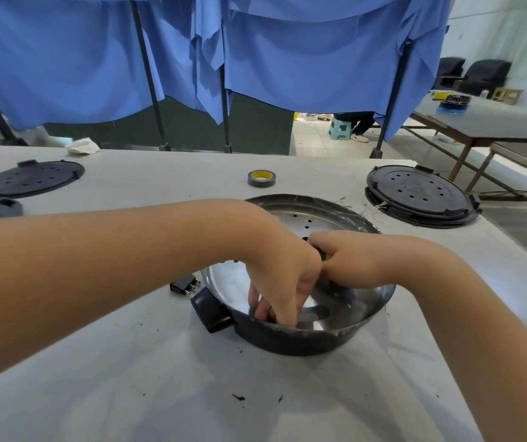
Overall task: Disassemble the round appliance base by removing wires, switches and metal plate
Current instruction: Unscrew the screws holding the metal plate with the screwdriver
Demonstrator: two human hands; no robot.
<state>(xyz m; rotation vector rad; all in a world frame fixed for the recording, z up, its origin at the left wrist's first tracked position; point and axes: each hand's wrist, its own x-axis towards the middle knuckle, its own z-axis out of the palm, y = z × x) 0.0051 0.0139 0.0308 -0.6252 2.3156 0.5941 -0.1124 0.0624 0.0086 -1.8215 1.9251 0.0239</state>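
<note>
A person's 2 hands are working inside the round appliance base point(287, 339), which is sitting near the front of the white table point(128, 378). The left hand point(282, 282) is reaching down, fingers curled against the metal plate point(233, 288); the right hand point(345, 263) is gripping a yellow-and-black tool handle point(321, 254). A slip of the tool is risking cut fingers, as the hands are touching.

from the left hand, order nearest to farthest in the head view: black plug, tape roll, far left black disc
1. black plug, just left of the left hand
2. tape roll, behind it on the table
3. far left black disc, table's back left
</note>
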